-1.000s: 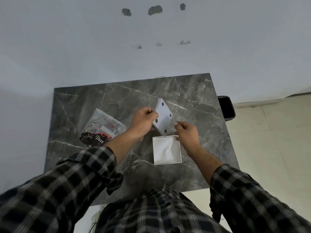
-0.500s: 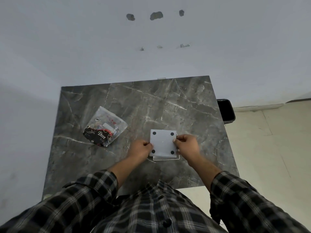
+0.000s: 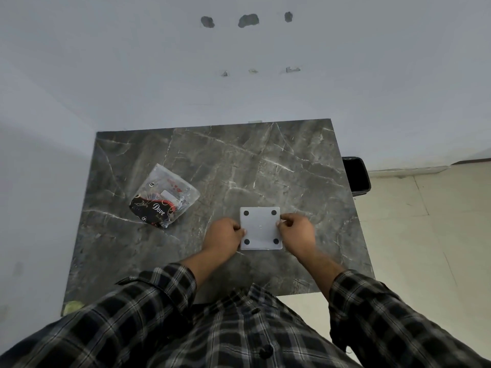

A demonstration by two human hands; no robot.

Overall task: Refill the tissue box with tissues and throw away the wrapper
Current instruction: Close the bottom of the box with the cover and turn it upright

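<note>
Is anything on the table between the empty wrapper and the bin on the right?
Nothing visible does. The wrapper lies left on the table; the bin stands off its right edge. Both hands and the tissue box sit nearer, below that line.

hands (image 3: 261,236) gripping tissue box (image 3: 261,227), wrapper (image 3: 164,195) nearby

Both forearms, in rolled plaid sleeves, are stretched forward side by side. The left hand (image 3: 222,237) and right hand (image 3: 297,232) are held knuckles up, fingers curled inward and pinched, a gap kept between them.
</note>
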